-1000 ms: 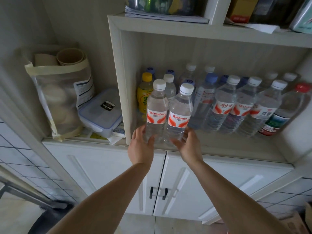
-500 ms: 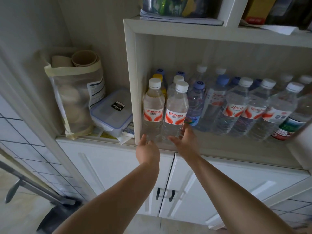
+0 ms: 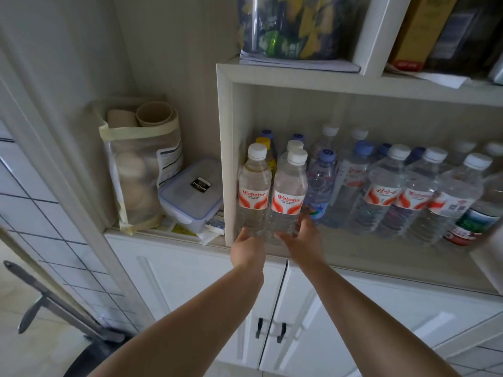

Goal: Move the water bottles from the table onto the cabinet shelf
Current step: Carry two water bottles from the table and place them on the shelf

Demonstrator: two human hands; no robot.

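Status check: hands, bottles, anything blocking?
Left hand and right hand each touch a front bottle's base. Both bottles upright on shelf, at left wall. Nothing blocking.
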